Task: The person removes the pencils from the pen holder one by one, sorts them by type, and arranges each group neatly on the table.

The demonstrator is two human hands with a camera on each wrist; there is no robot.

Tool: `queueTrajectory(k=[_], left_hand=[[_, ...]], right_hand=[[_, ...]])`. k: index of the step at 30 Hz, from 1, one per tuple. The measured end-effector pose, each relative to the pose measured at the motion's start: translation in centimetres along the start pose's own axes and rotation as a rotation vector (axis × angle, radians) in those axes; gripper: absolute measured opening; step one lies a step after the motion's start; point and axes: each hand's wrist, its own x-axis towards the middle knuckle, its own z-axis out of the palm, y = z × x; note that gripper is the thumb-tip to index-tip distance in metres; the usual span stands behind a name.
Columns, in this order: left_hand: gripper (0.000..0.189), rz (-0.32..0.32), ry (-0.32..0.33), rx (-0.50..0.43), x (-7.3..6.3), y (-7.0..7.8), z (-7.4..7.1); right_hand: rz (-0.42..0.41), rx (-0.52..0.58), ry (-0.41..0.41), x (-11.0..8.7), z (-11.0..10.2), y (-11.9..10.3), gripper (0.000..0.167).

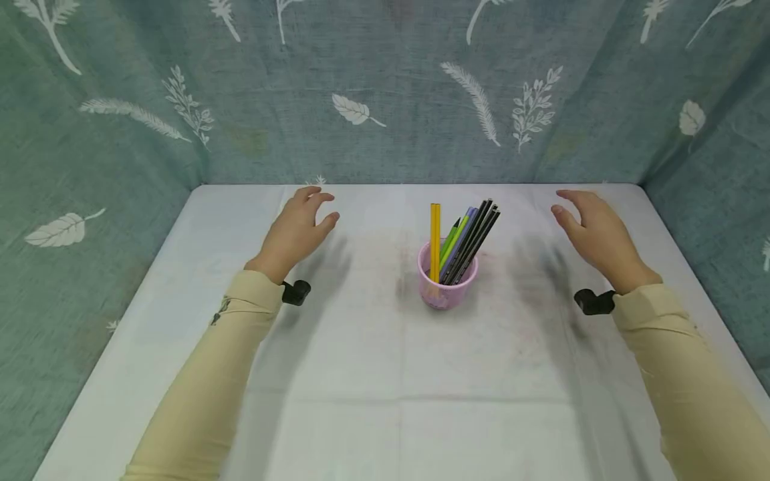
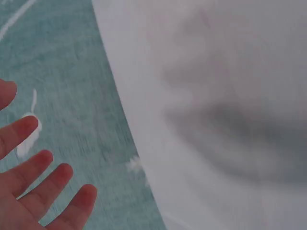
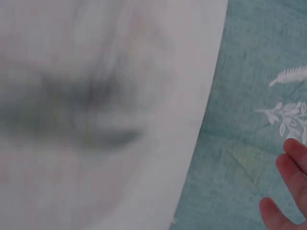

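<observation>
A pink cup [image 1: 442,295] stands upright near the middle of the white table in the head view. Two yellow pencils [image 1: 435,234], a green pencil [image 1: 455,239], a bluish-purple one and several black pencils [image 1: 479,242] lean in it. My left hand [image 1: 295,230] hovers over the table to the cup's left, its fingers spread and relaxed, holding nothing. To the right of the cup hangs my right hand [image 1: 601,234], also relaxed with nothing in its grasp. Neither hand touches the cup. Only fingers of the left hand [image 2: 43,187] and right hand [image 3: 290,187] show in the wrist views.
A white cloth [image 1: 397,427] covers the table [image 1: 361,361]. Green-blue fabric [image 1: 385,153] with white leaf prints encloses its back and sides. A black wrist camera [image 1: 296,292] sits on the left wrist, another black camera [image 1: 594,302] on the right.
</observation>
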Motion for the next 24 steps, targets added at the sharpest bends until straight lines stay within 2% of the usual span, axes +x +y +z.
queueTrajectory(k=[3, 7, 10, 13, 18, 20, 22, 24], left_hand=[[0.048, 0.027, 0.017, -0.133, -0.4, 1.1, 1.4], [0.041, 0.037, 0.032, -0.372, -1.4, 2.8, 3.8], [0.039, 0.06, 0.007, -0.528, -2.0, 4.4, 5.8], [0.04, 0.102, -0.052, -0.658, -2.3, 5.9, 7.4], [0.052, 0.203, -0.213, -0.861, -2.6, 7.9, 8.9], [0.059, 0.232, -0.262, -0.924, -3.0, 8.6, 9.0], [0.062, 0.253, -0.287, -0.973, -3.4, 9.1, 9.1], [0.064, 0.269, -0.297, -1.008, -3.7, 9.6, 9.2]], right_hand=[[-0.006, 0.114, 0.067, -0.3, 1.4, -0.8, 0.056], [-0.007, 0.275, 0.147, -0.8, 3.4, -1.8, 0.051], [-0.01, 0.417, 0.181, -1.5, 4.6, -2.6, 0.046], [-0.038, 0.558, 0.2, -2.1, 5.7, -3.5, 0.039], [-0.081, 0.751, 0.197, -2.6, 7.6, -5.1, 0.038], [-0.079, 0.783, 0.19, -2.5, 8.6, -5.5, 0.041], [-0.081, 0.812, 0.187, -2.0, 10.3, -4.8, 0.041], [-0.082, 0.784, 0.201, -1.3, 12.1, -3.7, 0.038]])
